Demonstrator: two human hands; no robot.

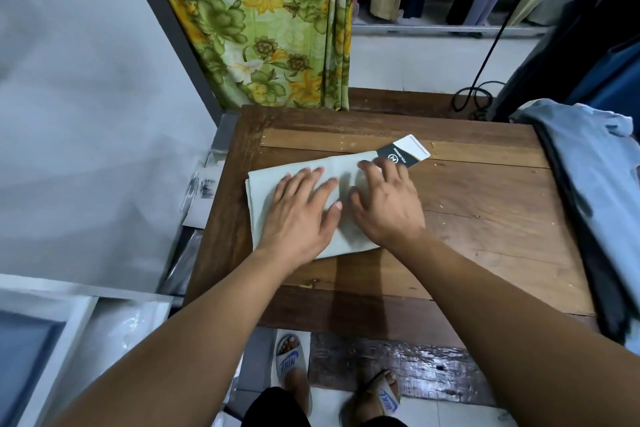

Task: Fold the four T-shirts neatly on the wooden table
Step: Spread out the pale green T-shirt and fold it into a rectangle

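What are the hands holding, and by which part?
Nothing is gripped. The left hand and right hand lie flat on top of the folded pale T-shirt.

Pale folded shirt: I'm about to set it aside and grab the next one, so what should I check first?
1. Shirt folded into a compact rectangle on the table: ok.
2. Left hand and right hand pressing on it: ok.
3. Tag tucked in: not ok, it sticks out at the far right corner.
4. Bare wood free beside it: ok.
5. Blue clothes heap waiting at the table's right edge: ok.
6. Layers under the hands even: cannot tell.
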